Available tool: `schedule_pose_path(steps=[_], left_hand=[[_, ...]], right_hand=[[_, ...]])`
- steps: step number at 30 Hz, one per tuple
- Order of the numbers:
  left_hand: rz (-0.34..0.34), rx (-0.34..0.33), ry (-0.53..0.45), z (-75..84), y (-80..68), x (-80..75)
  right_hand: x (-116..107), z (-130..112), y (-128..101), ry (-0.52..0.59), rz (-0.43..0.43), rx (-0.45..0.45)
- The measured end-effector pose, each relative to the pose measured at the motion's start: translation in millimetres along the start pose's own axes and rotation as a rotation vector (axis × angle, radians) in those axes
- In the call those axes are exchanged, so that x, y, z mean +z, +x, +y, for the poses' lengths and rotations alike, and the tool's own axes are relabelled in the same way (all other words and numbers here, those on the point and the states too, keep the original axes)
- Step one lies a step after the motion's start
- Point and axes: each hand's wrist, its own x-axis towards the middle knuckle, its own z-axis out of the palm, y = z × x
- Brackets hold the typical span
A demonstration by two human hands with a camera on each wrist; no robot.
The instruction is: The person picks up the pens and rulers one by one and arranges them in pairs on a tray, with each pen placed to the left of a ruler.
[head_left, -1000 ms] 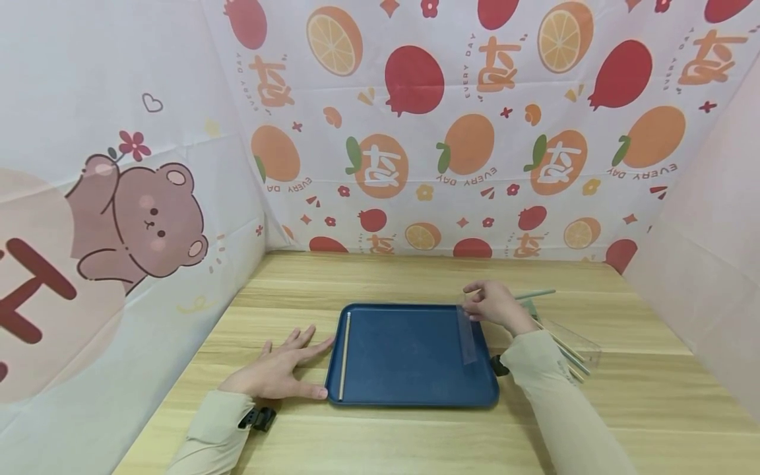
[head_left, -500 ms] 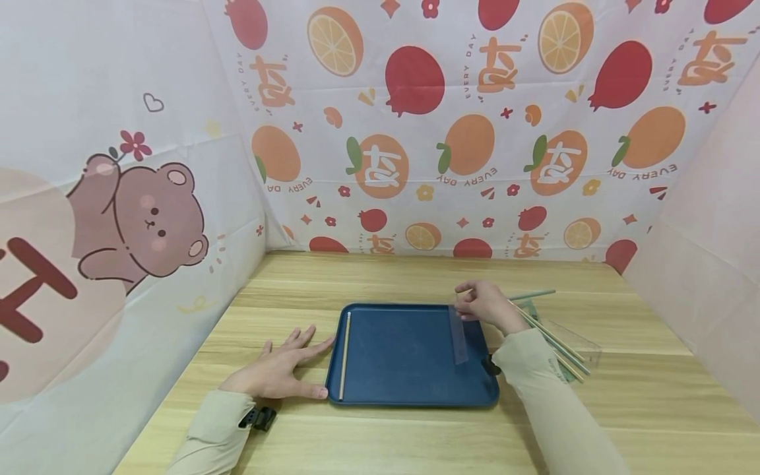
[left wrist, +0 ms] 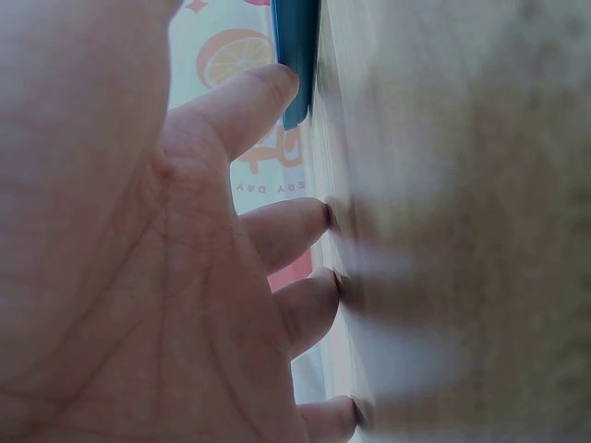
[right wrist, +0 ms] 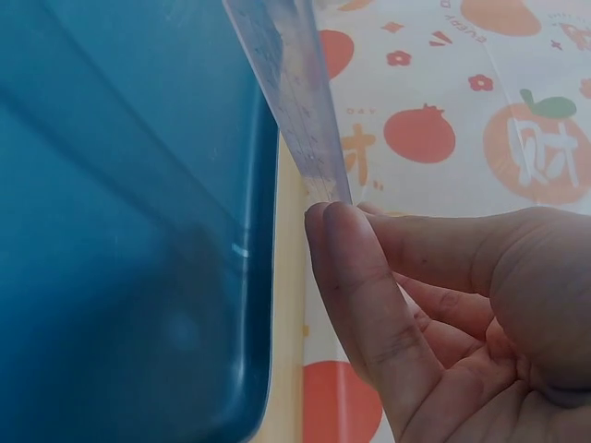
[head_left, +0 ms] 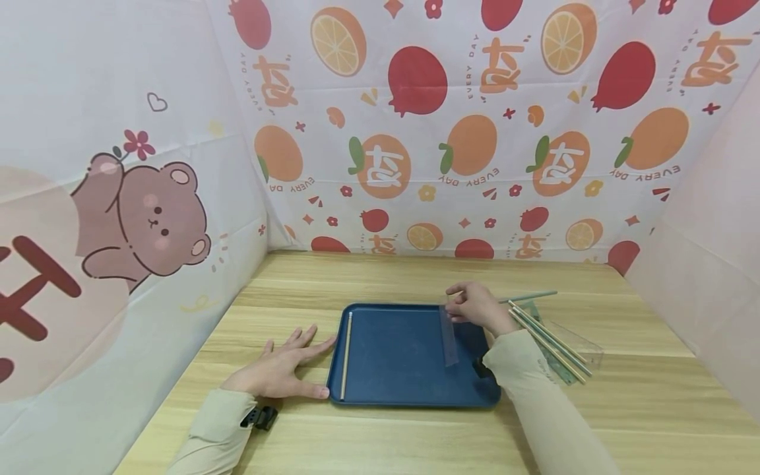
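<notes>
Right hand (head_left: pixel 475 309) fingers pinch a clear strip (head_left: pixel 448 343); left hand (head_left: pixel 279 369) lies flat, palm hidden.

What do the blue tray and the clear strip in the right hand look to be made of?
Blue tray: likely moulded plastic, with a matte face, rounded corners and a smooth raised rim. Clear strip, pinched by the right hand: probably thin transparent plastic film or sleeve; the tray shows through it, and it looks faintly frosted up close.

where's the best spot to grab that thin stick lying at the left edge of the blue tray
Probably near the stick's middle, coming straight down from above with a fingertip pinch. It lies flat and runs lengthwise close along the blue tray's raised left rim, so a sideways approach looks blocked. The left hand rests flat on the table just beside it.
</notes>
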Motion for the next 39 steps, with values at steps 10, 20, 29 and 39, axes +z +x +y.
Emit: schedule_pose_path(steps=[10, 20, 29, 39], left_hand=[[0.006, 0.016, -0.008, 1.0, -1.1, -0.8], [0.004, 0.026, -0.005, -0.8, -0.1, 0.6], [0.008, 0.017, -0.012, -2.0, -5.7, 0.4], [0.002, 0.031, -0.028, 3.1, 0.9, -2.2]], right_hand=[[11.0, -4.0, 5.0, 0.001, -0.002, 0.004], [21.3, -4.5, 9.6, 0.013, -0.026, -0.002], [39.3, -17.0, 15.0, 0.034, -0.069, 0.001], [53.6, -23.5, 17.3, 0.041, -0.065, 0.002]])
